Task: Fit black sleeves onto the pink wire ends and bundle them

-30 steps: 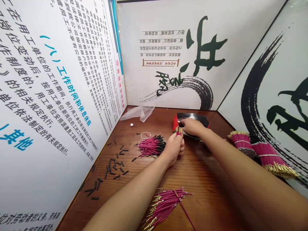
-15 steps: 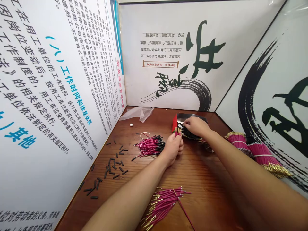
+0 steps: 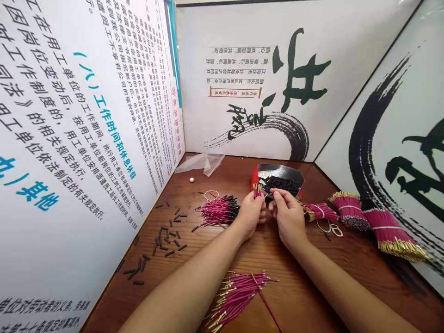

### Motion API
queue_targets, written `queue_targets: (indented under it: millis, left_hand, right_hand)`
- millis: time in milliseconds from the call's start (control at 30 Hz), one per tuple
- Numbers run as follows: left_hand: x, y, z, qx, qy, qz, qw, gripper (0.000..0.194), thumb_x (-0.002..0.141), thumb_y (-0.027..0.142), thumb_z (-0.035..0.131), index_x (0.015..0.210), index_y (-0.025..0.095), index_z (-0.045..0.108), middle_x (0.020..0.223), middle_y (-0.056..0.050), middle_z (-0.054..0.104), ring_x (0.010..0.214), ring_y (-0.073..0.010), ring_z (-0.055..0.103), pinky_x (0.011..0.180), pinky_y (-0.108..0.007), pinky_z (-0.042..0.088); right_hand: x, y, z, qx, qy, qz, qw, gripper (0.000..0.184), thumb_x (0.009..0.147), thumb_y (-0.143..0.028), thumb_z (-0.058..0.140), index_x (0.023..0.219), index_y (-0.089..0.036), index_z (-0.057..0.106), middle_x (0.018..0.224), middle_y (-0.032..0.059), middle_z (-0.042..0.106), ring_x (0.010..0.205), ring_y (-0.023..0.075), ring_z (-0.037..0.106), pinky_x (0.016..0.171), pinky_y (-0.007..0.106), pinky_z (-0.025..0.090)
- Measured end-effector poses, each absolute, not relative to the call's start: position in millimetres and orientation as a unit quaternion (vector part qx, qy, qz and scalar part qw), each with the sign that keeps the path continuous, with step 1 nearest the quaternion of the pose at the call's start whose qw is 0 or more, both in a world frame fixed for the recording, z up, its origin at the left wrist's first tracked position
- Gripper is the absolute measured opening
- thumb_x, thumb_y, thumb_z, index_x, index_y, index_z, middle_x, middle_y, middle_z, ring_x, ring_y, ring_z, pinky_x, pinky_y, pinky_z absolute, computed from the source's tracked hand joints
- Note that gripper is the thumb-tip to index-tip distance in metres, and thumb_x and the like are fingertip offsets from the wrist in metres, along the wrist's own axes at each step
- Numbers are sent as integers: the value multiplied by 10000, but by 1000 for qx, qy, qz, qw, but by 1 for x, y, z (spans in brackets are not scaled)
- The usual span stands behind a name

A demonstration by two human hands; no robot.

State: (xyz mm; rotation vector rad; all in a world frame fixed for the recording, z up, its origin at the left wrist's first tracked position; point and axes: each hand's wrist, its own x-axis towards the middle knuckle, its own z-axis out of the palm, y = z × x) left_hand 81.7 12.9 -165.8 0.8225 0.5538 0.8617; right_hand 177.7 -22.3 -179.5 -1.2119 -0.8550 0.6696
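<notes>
My left hand (image 3: 251, 212) is closed round a small bunch of pink wires (image 3: 257, 189), their gold tips pointing up. Just to its right, my right hand (image 3: 286, 213) pinches something small and dark, apparently a black sleeve (image 3: 270, 195), close to the bunch's tips. Right behind both hands stands a tray of black sleeves (image 3: 281, 184) with a red rim. A pile of pink wires with black ends (image 3: 218, 209) lies to the left of my left hand. Another pile of pink wires with gold tips (image 3: 236, 293) lies near me between my forearms.
Bound bundles of pink wires (image 3: 367, 219) lie along the right wall. Loose black sleeves (image 3: 163, 240) are scattered at the left by the printed panel. A clear plastic bag (image 3: 203, 162), a white bead (image 3: 191, 179) and rubber bands (image 3: 211, 194) lie further back. Printed panels enclose the wooden table (image 3: 305, 286).
My right hand has come back out of the tray towards me and now sits beside my left hand at the wire tips. The left hand has hardly moved.
</notes>
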Motion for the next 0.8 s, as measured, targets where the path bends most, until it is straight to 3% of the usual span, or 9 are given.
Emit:
queue_targets:
  millis: [533, 800]
  left_hand:
    - [81, 11, -164, 397, 262, 392, 787, 268, 774, 351, 614, 813, 216, 386, 519, 120, 299, 383, -19, 165, 374, -157, 116]
    - [81, 13, -165, 369, 252, 400, 800, 227, 696, 263, 573, 762, 221, 360, 499, 126, 239, 380, -25, 158, 379, -154, 94]
  right_hand:
    - [184, -16, -187, -534, -424, 307, 664, 286, 847, -483, 652, 939, -212, 656, 662, -19, 568, 555, 116, 498, 495, 236, 387]
    - [178, -17, -184, -530, -422, 303, 670, 356, 779, -478, 711, 995, -221, 594, 851, 22, 640, 568, 119, 533, 467, 244, 412]
